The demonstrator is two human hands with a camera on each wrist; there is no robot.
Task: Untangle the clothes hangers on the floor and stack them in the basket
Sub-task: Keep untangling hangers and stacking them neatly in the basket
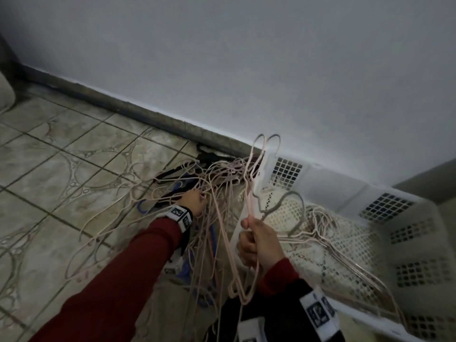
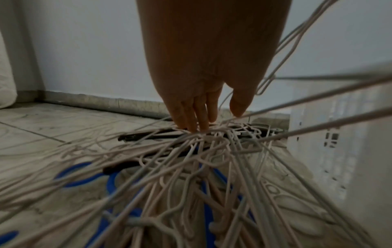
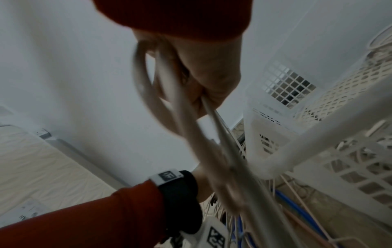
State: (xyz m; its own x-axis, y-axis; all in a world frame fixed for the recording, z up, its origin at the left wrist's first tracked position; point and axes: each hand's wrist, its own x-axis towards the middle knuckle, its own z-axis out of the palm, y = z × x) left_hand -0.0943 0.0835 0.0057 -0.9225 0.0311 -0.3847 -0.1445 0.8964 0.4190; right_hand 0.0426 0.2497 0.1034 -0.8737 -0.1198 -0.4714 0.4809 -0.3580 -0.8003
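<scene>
A tangle of thin pink hangers (image 1: 197, 183), mixed with blue hangers (image 2: 84, 174) and black hangers (image 2: 144, 136), lies on the tiled floor by the wall. My left hand (image 1: 196, 201) reaches down into this pile (image 2: 191, 159). Its fingers (image 2: 197, 120) are straight and touch the wires, the thumb held apart. My right hand (image 1: 256, 235) grips a few pink hangers (image 1: 249, 203) by their necks, hooks pointing up, beside the white basket (image 1: 345, 183). The right wrist view shows that fist (image 3: 212, 87) closed round the wires (image 3: 191, 130). Several pink hangers (image 1: 320, 223) lie in the basket.
The basket (image 3: 286, 151) stands against the white wall at the right, close to the pile. Open tiled floor (image 1: 61, 169) stretches to the left. A pale cushion or mattress edge (image 1: 5, 95) sits at the far left. My trouser leg (image 1: 167, 304) is under the lower hangers.
</scene>
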